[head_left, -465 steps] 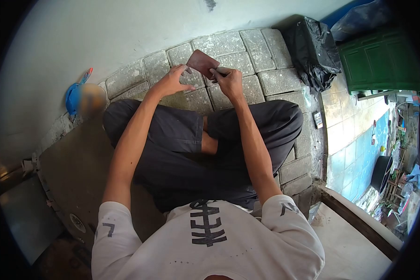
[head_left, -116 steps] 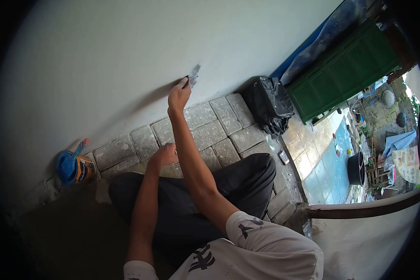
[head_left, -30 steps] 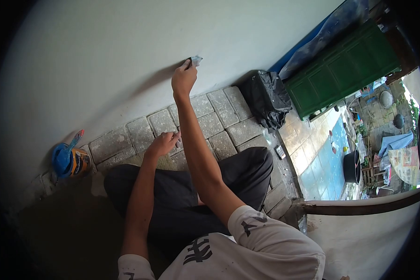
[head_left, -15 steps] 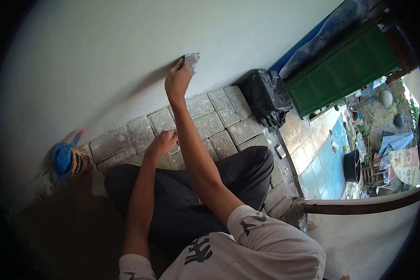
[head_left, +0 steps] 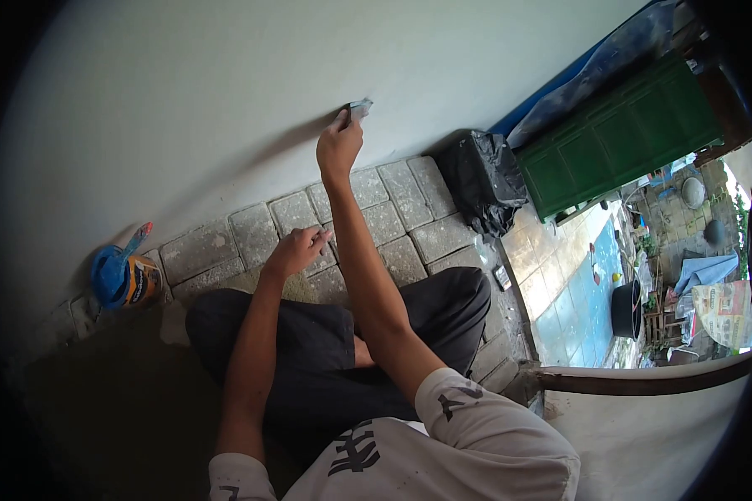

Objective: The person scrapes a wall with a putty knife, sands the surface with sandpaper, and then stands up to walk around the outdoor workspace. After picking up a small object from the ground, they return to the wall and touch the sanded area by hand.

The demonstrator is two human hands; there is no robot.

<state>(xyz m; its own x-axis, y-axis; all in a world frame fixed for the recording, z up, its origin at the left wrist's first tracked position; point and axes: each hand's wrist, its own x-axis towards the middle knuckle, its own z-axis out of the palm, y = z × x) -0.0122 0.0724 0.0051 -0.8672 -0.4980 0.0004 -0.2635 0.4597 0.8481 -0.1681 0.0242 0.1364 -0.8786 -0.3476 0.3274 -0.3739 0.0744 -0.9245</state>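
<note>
My right hand [head_left: 340, 150] is raised to the pale wall [head_left: 209, 83], its fingers closed round a small putty scraper [head_left: 360, 109]. The scraper's thin, smeared blade lies at the wall surface, and a long shadow falls to its left. Lower down, my left hand [head_left: 292, 252] hovers in front of the wall's foot, above the paving bricks [head_left: 252, 234]. Its fingers are loosely bent with gaps between them, and I see nothing held there.
At the left, a blue-and-orange paint can [head_left: 124, 280] stands by the wall with a paintbrush [head_left: 134, 242] across its top. A black plastic-wrapped box [head_left: 485, 175] and a green cabinet [head_left: 618, 138] are along the wall to the right. Beyond lies a black bucket [head_left: 627, 309].
My right hand and the scraper have shifted slightly right along the wall in view. The left hand's fingers have spread a little. The whole view has tilted slightly.
</note>
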